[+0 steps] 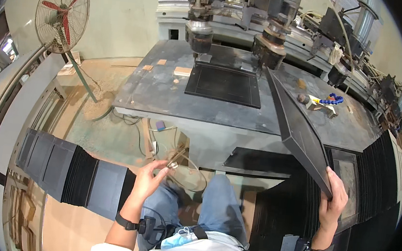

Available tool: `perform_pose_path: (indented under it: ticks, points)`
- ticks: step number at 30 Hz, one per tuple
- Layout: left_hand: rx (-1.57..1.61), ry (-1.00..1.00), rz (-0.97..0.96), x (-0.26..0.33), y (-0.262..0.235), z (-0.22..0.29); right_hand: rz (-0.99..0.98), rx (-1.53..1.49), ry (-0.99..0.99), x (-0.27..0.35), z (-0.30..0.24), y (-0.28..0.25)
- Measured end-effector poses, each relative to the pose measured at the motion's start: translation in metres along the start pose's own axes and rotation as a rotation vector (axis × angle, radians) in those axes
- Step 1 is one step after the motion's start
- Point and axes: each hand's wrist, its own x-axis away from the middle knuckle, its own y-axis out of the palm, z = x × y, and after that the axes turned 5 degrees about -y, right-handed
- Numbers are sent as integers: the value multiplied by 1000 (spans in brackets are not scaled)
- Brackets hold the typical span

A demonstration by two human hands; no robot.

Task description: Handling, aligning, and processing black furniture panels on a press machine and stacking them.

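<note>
My right hand (334, 196) is closed on the near edge of a black rectangular panel (303, 129), which is held up and tilted over the right part of the machine table. My left hand (150, 179) pinches a small shiny, metal-looking piece (172, 164) between thumb and fingers, above my knee; its exact kind is too small to tell. Another black panel (224, 85) lies flat on the grey machine table (150, 93), below the spindle heads. The panel in my right hand does not touch that one.
Spindle heads (200, 35) hang over the table's far side. A blue segmented hose (333, 99) sits at the right, wood scraps (182, 71) at the left. Panel stacks stand left (78, 176) and right (381, 159). A caged fan (62, 13) stands far left; cables (134, 131) trail below.
</note>
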Motion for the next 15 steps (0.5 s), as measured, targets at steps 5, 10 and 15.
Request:
perform_pose_path:
  ticks: [5, 10, 15]
  points:
    - [79, -145, 53, 25, -23, -40, 26, -140, -122, -24, -8, 32]
    - [115, -236, 88, 47, -32, -62, 28, -229, -161, -41, -18, 58]
    - [165, -265, 105, 62, -30, -58, 25, -236, -195, -48, -19, 69]
